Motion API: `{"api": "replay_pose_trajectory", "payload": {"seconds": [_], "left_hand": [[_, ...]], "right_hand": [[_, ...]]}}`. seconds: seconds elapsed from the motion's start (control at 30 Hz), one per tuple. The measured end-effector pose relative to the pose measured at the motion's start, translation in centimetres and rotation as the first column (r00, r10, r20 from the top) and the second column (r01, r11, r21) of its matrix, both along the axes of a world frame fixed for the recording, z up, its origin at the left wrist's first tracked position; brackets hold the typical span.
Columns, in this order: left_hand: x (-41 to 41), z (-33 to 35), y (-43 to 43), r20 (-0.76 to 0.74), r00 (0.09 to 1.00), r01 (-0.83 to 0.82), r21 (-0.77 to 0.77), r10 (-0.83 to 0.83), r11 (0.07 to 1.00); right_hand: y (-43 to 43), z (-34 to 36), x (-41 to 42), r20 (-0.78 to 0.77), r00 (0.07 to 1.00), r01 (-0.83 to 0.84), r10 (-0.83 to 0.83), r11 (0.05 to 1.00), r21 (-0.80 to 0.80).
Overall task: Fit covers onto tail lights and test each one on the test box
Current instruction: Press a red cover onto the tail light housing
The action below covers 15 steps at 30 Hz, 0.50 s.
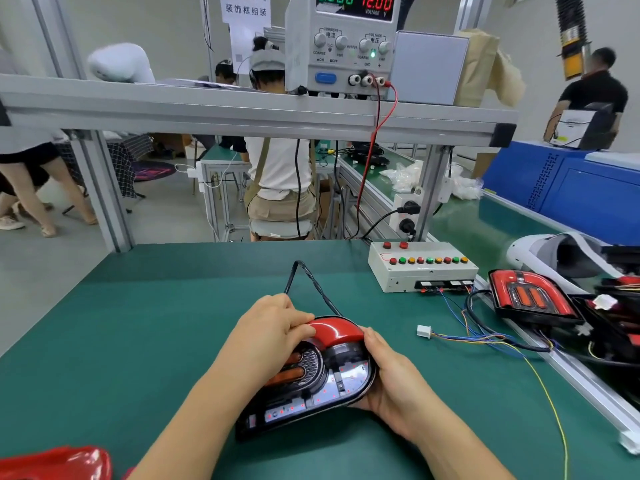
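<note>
A glossy red plastic cover (52, 462) lies at the near left corner of the green desk (138, 323). Beyond it, mid-desk, sits a black oval tail light (311, 386): the left hand (273, 327) curls its fingers over a curved red lens cover (336, 332) at the far end, and the right hand (388, 375) grips the right edge. The grey push-button test box (422, 268) stands well apart, far right.

Bench clutter around the grip

A power supply (346, 43) reading 12.00 volts stands on the shelf (207, 112) above and beyond the grip, with leads (372, 140) hanging from it. A seated person (280, 168) is farther back. A headset (554, 254) lies far right, before a blue cabinet (571, 188). A green mat (138, 323) lies underneath.
</note>
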<state>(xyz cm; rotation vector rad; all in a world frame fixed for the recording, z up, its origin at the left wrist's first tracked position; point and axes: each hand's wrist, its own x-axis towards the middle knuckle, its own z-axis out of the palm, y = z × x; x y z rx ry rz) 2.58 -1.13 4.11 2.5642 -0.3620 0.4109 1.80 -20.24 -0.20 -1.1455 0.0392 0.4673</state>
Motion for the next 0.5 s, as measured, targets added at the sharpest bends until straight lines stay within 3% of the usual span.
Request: {"api": "replay_pose_trajectory", "payload": {"seconds": [0.2, 0.4, 0.5], "left_hand": [[0.02, -0.28, 0.71, -0.049, 0.999, -0.006, -0.012, 0.005, 1.0], [-0.15, -0.66, 0.84, -0.009, 1.0, 0.017, 0.017, -0.017, 1.0], [-0.29, -0.88, 0.78, 0.001, 1.0, 0.028, -0.038, -0.028, 0.999]], "right_hand": [[-0.14, -0.03, 0.03, -0.019, 1.0, 0.0, 0.0, 1.0, -0.002], [-0.08, -0.17, 0.02, -0.005, 1.0, 0.005, -0.005, 1.0, -0.009], [0.29, -0.27, 0.01, 0.001, 1.0, 0.025, -0.025, 0.999, -0.026]]}}
